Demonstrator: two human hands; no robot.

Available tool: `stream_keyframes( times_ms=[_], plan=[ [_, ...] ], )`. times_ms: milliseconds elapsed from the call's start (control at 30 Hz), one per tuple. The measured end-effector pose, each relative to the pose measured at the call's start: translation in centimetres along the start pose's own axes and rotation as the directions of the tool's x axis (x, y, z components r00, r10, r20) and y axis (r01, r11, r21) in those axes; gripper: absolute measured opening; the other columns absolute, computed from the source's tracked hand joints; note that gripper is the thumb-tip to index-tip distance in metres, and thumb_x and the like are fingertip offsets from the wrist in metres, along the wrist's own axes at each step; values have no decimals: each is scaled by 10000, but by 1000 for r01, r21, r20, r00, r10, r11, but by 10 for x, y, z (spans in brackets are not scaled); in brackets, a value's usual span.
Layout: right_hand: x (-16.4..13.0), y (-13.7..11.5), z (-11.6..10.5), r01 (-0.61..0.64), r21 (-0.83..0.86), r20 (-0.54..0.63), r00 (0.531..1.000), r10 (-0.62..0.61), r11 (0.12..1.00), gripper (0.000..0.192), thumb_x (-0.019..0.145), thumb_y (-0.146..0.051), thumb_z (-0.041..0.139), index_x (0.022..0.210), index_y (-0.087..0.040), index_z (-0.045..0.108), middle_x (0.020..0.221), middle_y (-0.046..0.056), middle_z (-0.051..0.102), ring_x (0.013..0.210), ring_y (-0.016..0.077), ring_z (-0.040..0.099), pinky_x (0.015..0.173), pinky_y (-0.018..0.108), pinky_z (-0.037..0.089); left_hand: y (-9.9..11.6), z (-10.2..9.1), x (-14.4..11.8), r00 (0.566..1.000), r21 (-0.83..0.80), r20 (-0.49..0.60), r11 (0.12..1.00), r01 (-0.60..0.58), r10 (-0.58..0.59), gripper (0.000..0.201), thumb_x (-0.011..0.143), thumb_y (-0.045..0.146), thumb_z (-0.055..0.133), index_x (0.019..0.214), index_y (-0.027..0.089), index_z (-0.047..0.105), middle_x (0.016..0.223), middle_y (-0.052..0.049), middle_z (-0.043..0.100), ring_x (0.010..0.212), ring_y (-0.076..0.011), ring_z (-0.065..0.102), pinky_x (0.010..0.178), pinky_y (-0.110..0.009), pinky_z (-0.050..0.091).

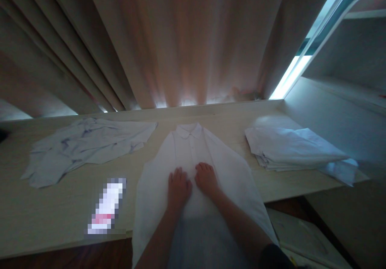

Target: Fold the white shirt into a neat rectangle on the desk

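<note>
Count: two hands, both the person's own; one white collared shirt (193, 156) under them; one crumpled pale blue shirt (87, 142); one stack of folded white garments (289, 148), number of pieces in it not resolvable; one blurred-out flat object (107, 206), identity not readable.

White collared shirt lies face up on the light wooden table (45, 216), centred, collar toward the curtain (187, 40), hem hanging over the near table edge. Its side panels are spread out flat.

Left hand (178, 188): palm down on the shirt front, below the collar, fingers extended and close together, pressed flat on the cloth, gripping nothing. Right hand (206, 179): same posture, palm down, fingers extended and nearly together, flat on the cloth. The two hands lie just beside each other near the shirt's centre line.

Blue shirt lies to the left, apart from the white one. Folded stack lies to the right, near the table's far right end.
</note>
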State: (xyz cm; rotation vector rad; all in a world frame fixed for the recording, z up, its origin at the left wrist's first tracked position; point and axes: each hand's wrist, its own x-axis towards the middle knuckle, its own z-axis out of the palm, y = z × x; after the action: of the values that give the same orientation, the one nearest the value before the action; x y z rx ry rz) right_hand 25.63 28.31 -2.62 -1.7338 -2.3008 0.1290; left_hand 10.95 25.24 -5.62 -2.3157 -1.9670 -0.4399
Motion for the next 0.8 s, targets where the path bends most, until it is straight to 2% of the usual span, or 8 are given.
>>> stream_keyframes(
  times_ms=[167, 433, 800],
  plan=[
    [-1, 0, -3, 5, 9, 1, 1000, -5, 1000, 258, 829, -205, 430, 1056, -184, 551, 1127, 109, 577, 1073, 223, 463, 940, 343, 297, -1, 3, 0, 1000, 9, -8, 1000, -2, 2, 371, 848, 290, 384, 1138, 127, 549, 1341, -174, 493, 1285, -283, 402, 1089, -508, 257],
    [-1, 0, 0, -9, 7, -2, 1000, 10, 1000, 317, 831, -197, 426, 1131, -189, 529, 1152, 105, 573, 1099, 221, 453, 956, 342, 283, -1, 3, 1, 1000, 12, 2, 1000, -8, 8, 390, 853, 287, 375, 1172, 122, 525, 1343, -175, 489, 1294, -282, 388, 1092, -506, 251],
    [0, 0, 1, -7, -4, 2, 1000, 7, 1000, 283, 828, -211, 447, 1094, -186, 540, 1138, 104, 571, 1092, 222, 454, 950, 343, 297, -3, 7, -2, 1000, 14, -9, 1000, -4, 4, 398, 858, 301, 370, 1163, 100, 527, 1342, -178, 489, 1296, -289, 385, 1103, -498, 243]
  ],
)
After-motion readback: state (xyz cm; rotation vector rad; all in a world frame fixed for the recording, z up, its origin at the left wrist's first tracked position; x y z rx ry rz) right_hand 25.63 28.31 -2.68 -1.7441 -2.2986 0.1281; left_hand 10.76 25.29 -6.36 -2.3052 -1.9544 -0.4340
